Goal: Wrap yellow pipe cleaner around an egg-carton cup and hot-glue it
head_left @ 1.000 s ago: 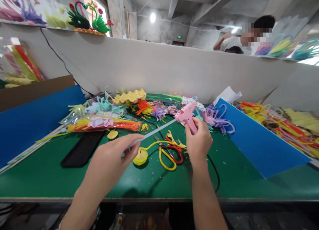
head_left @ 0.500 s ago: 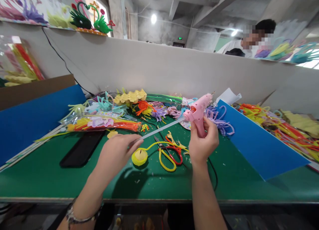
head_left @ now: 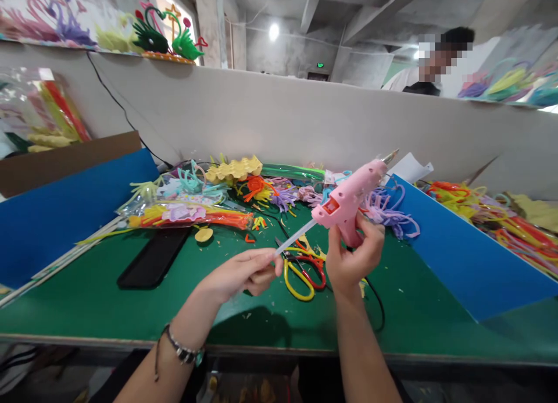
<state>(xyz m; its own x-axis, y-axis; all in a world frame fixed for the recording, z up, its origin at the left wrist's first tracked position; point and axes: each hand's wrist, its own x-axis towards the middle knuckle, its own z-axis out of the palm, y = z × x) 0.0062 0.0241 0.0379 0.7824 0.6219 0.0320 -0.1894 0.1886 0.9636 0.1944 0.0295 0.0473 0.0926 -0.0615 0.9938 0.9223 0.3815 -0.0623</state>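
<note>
pink hot glue gun (head_left: 349, 196) is up off the desk (head_left: 436, 330), in the right hand (head_left: 351, 269), which grips it round the handle, thumb on the near side. metal nozzle (head_left: 391, 156) points up and away to the right, rear end faces the left hand. left hand (head_left: 242, 275) pinches a translucent glue stick (head_left: 296, 238) between thumb and fingers; the stick's other end meets the rear of the gun. can't tell how deep it sits.

handling, my guess: gun is hard plastic, stiff, fairly light, a bit nose-heavy. best hold is the handle; keep fingers off the nozzle, could be hot. stick looks slim, light and smooth, so maybe slippery, likely to flex a little if pushed from far back; pinch it firmly, in line with the gun. black cord (head_left: 378, 295) lies by the right wrist, probably the gun's, might drag; its join is hidden.

around: scissors (head_left: 300, 280) with yellow and red handles lie on the desk beyond and between the hands. black phone (head_left: 152, 260) lies flat to the left, yellow disc (head_left: 204, 235) just beside it. bagged orange pipe cleaners (head_left: 226, 219) behind the phone, purple pipe cleaners (head_left: 394, 218) behind the right hand, next to blue board (head_left: 471, 252).
</note>
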